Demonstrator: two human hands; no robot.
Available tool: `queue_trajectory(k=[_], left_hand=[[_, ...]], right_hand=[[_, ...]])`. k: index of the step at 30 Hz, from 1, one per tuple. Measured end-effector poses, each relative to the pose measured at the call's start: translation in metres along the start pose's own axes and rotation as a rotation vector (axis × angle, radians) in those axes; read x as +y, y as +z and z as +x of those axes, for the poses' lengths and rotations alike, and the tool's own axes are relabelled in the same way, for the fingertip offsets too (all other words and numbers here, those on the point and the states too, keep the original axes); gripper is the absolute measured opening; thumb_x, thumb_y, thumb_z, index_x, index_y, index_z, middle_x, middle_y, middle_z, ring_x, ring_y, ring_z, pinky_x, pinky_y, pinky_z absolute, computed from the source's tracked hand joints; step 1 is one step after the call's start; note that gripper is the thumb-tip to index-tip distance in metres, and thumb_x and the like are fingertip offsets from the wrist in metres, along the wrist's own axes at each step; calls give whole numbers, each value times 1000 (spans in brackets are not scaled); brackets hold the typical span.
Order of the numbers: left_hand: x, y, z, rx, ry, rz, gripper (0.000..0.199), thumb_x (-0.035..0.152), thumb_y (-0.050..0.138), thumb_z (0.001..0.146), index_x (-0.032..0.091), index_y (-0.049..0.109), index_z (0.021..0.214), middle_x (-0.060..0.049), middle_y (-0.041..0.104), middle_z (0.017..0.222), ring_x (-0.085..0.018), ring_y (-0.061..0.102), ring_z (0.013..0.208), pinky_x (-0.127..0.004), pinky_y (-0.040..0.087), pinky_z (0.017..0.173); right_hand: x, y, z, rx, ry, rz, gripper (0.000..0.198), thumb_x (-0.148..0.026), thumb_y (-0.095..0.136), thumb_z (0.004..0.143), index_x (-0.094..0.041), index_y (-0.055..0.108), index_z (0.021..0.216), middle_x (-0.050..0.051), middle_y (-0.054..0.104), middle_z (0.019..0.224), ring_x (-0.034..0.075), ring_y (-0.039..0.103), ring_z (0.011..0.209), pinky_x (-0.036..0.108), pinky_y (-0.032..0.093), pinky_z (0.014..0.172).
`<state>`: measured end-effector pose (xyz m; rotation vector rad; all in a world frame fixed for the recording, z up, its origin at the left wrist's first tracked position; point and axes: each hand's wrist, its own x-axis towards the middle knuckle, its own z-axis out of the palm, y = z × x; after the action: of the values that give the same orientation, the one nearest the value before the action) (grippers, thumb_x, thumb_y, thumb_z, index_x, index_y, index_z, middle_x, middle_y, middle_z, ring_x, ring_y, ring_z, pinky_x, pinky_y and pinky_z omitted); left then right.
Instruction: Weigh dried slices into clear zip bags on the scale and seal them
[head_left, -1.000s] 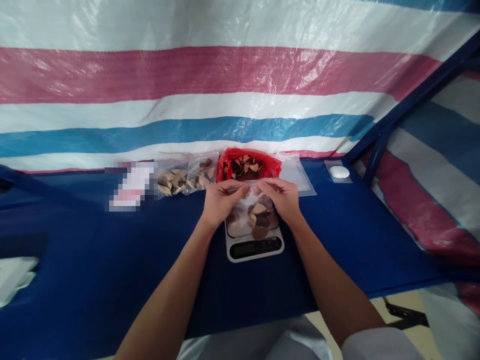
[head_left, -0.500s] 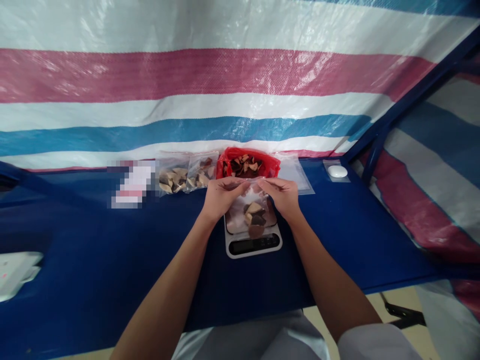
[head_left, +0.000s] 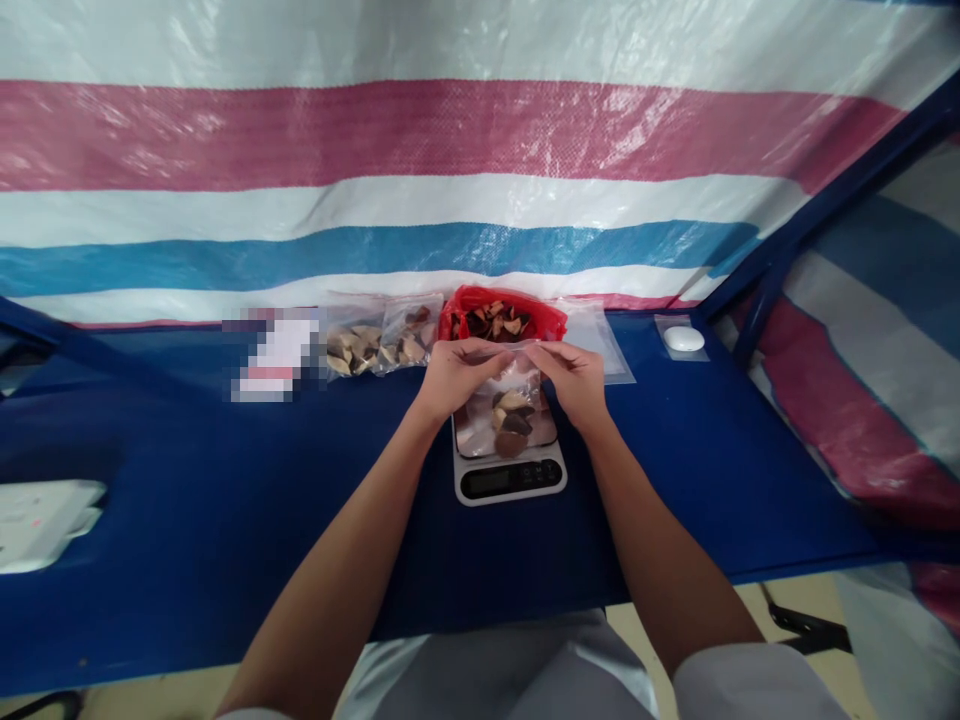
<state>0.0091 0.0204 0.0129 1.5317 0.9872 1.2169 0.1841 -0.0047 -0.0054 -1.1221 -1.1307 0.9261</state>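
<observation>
My left hand (head_left: 460, 376) and my right hand (head_left: 571, 376) pinch the top edge of a clear zip bag (head_left: 484, 405), thumbs close together near its middle. Several brown and pale chunks (head_left: 513, 420), like dried slices, lie in the lower part of the bag. Under it is a white kitchen scale (head_left: 511, 496) with a dark display; the bag covers much of its plate, and I cannot tell whether it rests there. Just behind my hands an open red plastic bag (head_left: 551, 322) holds more of the brown pieces.
Two filled clear bags (head_left: 360, 345) lie left of the red bag, beside a blurred-out card (head_left: 277, 350). Flat clear bags (head_left: 611, 350) lie to its right. Farther right is a white oval object (head_left: 683, 339) on a small bag. A white device (head_left: 45, 525) sits at the left edge.
The view has shifted slightly, so the table items appear a little higher and to the right. Both hands keep their pinch on the zip bag's top edge.
</observation>
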Motion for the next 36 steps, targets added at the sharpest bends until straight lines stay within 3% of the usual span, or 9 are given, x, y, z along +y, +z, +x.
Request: queue_trajectory(k=[9,16,28,32,36], left_hand=[[-1,-2,-3,18,15,6,21,34,82,71,17,82,82,-6,79,81,-19,70,71,-30,58,71],[-4,-2,-3,3,25,-15,15,29,81,71,17,81,80,-6,78,80,-17,70,71,-27,56,69],[-6,-9,-5,-4,36,6,20,34,78,76,14,81,80,-4,73,67,-14,64,61,-26,53,63],[-6,-8,-5,-20,11,13,22,35,79,75,15,81,83,-6,76,74,-16,65,64,-27,53,64],[-6,-11,-4,-29,-14,-24,23,36,80,74,14,80,79,-5,74,68,-15,64,61,-26,52,61]], right_hand=[[3,0,-3,-16,26,-25,17,-41,81,72,-27,81,81,-1,76,72,18,68,60,33,59,57],[1,0,-3,-31,29,-72,18,-42,80,73,-27,82,83,0,76,71,16,66,57,30,56,52],[4,3,-3,-68,36,-22,26,-47,79,74,-22,77,82,2,77,73,18,70,64,29,58,59],[6,3,-2,-71,22,-54,26,-47,78,75,-22,76,80,1,76,71,17,66,59,29,57,55],[3,3,-2,-38,16,-27,26,-46,78,73,-21,73,76,0,73,66,14,61,53,27,53,52]])
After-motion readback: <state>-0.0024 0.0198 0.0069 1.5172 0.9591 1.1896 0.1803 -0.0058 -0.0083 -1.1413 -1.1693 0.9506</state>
